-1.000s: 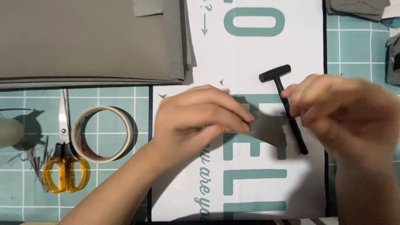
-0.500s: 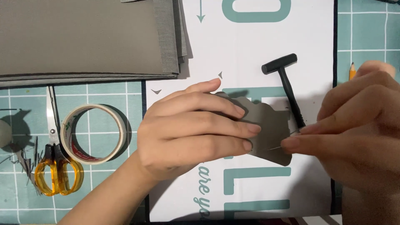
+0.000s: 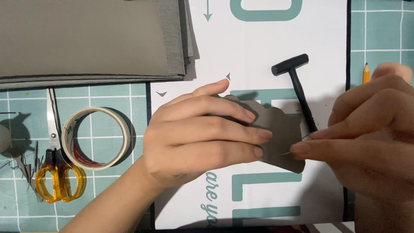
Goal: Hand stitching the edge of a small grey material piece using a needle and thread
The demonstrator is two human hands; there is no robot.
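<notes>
The left hand (image 3: pixel 202 138) lies flat with its fingers stretched out and close together, pressing down on a small grey cut-out piece (image 3: pixel 282 138) with a wavy edge, which rests on the white printed sheet (image 3: pixel 258 47) in the middle of the worktop. The right hand (image 3: pixel 371 142) comes in from the far side of the grey piece, its fingers pinched narrow at the piece's edge; a thin pale line shows at the fingertips there, and what it is cannot be told. The grey piece thus sits between the two hands, touched by both. Just beyond the grey piece, on the same sheet, lies a black small hammer (image 3: pixel 297 86), its head away from the person and its handle running down to the right hand's fingertips. Past the hammer, off the sheet, the tip of an orange pencil (image 3: pixel 366 73) shows on the teal cutting mat (image 3: pixel 379 26). On the other side of the grey piece, behind the left wrist, a roll of tape (image 3: pixel 95 138) lies on the mat, and beside it scissors (image 3: pixel 56 172) with amber handles, with some dark slivers near them. Well above the grey piece, a stack of folded grey fabric (image 3: pixel 90 39) overlaps the sheet's corner
</notes>
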